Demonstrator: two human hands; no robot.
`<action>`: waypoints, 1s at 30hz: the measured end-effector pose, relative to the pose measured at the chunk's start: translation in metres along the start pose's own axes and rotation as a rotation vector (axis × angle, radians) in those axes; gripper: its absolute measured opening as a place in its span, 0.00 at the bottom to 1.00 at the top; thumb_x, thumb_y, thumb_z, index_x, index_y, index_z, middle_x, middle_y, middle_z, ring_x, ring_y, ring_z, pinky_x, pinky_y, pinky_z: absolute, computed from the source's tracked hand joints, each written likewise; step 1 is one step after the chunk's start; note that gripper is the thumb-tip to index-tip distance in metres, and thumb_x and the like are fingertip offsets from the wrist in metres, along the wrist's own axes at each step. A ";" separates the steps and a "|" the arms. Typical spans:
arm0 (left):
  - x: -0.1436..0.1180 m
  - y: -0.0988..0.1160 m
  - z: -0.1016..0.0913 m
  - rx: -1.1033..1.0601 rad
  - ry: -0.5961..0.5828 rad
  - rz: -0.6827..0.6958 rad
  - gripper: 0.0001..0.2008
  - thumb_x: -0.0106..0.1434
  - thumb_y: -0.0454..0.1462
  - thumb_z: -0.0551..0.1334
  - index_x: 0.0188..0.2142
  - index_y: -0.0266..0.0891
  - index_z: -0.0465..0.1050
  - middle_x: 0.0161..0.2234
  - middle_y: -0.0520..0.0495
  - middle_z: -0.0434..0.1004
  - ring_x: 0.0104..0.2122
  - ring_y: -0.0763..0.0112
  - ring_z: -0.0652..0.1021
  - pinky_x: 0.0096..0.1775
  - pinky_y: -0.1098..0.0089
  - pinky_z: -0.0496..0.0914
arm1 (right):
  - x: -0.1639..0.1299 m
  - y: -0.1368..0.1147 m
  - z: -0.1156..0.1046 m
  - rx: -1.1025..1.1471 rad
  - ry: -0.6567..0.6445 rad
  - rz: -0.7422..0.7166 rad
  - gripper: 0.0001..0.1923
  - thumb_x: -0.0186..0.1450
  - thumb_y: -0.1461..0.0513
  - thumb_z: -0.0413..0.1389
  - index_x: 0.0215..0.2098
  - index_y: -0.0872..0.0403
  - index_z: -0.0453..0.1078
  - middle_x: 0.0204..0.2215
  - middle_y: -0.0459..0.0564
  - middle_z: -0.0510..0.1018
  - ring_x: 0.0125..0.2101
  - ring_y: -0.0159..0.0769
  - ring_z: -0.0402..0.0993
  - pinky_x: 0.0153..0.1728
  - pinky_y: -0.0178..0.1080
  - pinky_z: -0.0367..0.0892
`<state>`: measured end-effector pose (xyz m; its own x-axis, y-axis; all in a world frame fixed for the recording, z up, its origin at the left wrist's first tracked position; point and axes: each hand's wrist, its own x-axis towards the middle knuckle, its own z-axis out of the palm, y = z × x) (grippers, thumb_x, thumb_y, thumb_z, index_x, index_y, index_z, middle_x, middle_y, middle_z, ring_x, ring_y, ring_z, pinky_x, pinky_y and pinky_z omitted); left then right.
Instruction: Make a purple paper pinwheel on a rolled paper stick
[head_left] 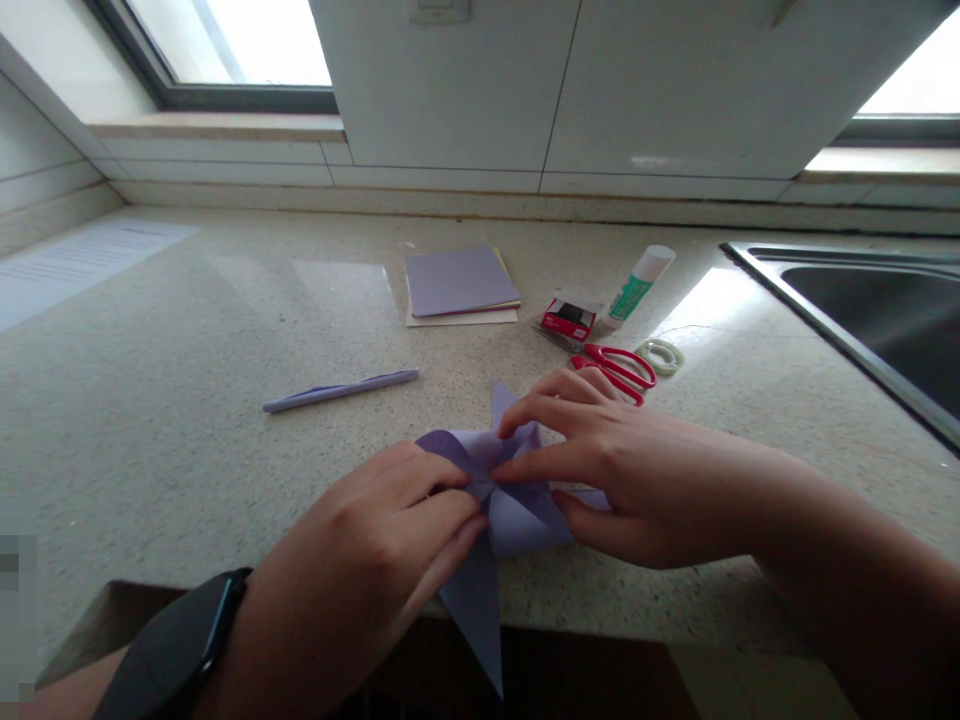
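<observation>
A light purple paper pinwheel (pixel 529 525), its corners curled toward the middle, lies at the counter's front edge. One pointed flap hangs over that edge. My left hand (pixel 375 530) is closed on the pinwheel from the left, fingertips pressed together at its centre. From the right, my right hand (pixel 607 460) holds the paper down, its index fingertip at the centre and thumb on the right-hand part. Its other fingers curve over the far side. Both hands cover portions of the pinwheel. A rolled purple paper stick (pixel 341 390) rests on the counter beyond my left hand.
Behind the pinwheel lies a stack of coloured paper (pixel 457 282). To the right are red-handled scissors (pixel 616 368), a small red box (pixel 568 318), a glue stick (pixel 637 287) and a roll of tape (pixel 661 356). A sink (pixel 810 330) borders the right; a printed sheet (pixel 82 262) lies far left.
</observation>
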<state>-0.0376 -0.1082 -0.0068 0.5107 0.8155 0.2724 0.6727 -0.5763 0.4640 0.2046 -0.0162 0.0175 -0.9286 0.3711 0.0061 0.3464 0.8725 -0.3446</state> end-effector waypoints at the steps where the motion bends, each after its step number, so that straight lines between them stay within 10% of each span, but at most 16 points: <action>1: 0.000 0.000 0.000 0.003 0.002 0.003 0.10 0.70 0.30 0.59 0.43 0.36 0.80 0.41 0.43 0.81 0.40 0.58 0.79 0.43 0.53 0.79 | 0.000 0.000 0.000 0.010 -0.009 0.006 0.21 0.63 0.64 0.58 0.53 0.45 0.77 0.55 0.52 0.73 0.53 0.51 0.63 0.55 0.56 0.61; 30: 0.001 -0.002 -0.007 0.027 0.023 -0.086 0.14 0.68 0.29 0.60 0.51 0.40 0.74 0.45 0.45 0.81 0.44 0.61 0.81 0.46 0.57 0.78 | -0.010 0.014 -0.006 0.224 0.101 0.061 0.23 0.63 0.68 0.58 0.57 0.51 0.70 0.51 0.53 0.75 0.52 0.42 0.71 0.55 0.45 0.68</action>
<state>-0.0425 -0.1060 -0.0016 0.4385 0.8626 0.2522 0.7276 -0.5054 0.4639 0.2198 -0.0061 0.0183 -0.8850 0.4604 0.0684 0.3528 0.7595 -0.5466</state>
